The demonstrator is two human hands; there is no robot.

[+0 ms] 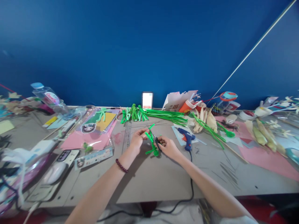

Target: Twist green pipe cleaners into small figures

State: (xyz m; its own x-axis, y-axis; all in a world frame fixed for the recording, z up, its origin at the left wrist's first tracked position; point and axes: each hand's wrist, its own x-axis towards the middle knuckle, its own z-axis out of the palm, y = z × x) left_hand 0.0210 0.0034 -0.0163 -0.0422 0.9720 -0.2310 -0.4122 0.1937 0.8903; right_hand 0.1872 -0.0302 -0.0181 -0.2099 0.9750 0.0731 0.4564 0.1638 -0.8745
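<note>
Pinches green figure (154, 151) with closed fingertips of left hand (138, 138), between front and back edges of the table (140, 183); grips scissors (157, 142) in curled fingers of right hand (169, 148).

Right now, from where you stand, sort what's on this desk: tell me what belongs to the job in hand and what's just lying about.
Part of the job:
- green figure, in the left hand
- scissors, in the right hand
- green stems at the back, probably spare material

Seemingly just lying about:
- bottle
- orange cup
- pink paper on the right
</note>
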